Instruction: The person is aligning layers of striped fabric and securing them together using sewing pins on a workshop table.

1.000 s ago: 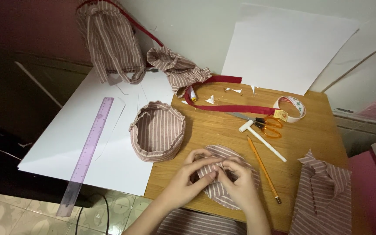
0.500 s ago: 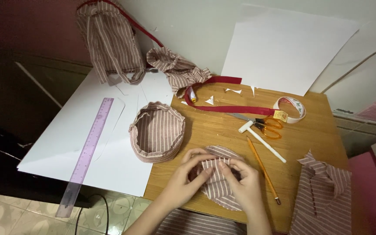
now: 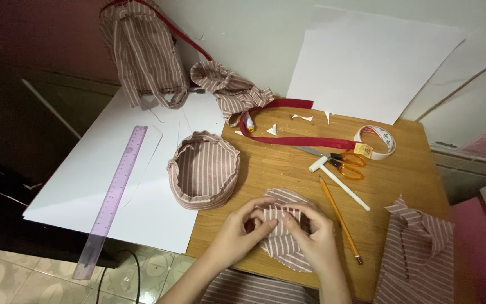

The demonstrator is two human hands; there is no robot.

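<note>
Fold raised higher on striped cloth circle (image 3: 286, 247) since earlier frame, both hands drawn closer. Left hand (image 3: 237, 233) and right hand (image 3: 316, 239) pinched on cloth circle, just right of cloth basket (image 3: 203, 170) on table (image 3: 288, 169). Pleat best kept even, stripes aligned, grip firm.

Striped fabric basket (image 3: 203, 170) sits at edge of white card sheet (image 3: 80, 191), purple ruler (image 3: 113, 197) alongside. On wooden table (image 3: 406, 169): pencil (image 3: 338, 217), white-handled tool (image 3: 338, 181), orange-handled scissors (image 3: 341, 160), tape roll (image 3: 375, 141), red strip (image 3: 288, 141). Striped bag (image 3: 142, 50) against wall; second white sheet (image 3: 372, 62) leans behind.
</note>
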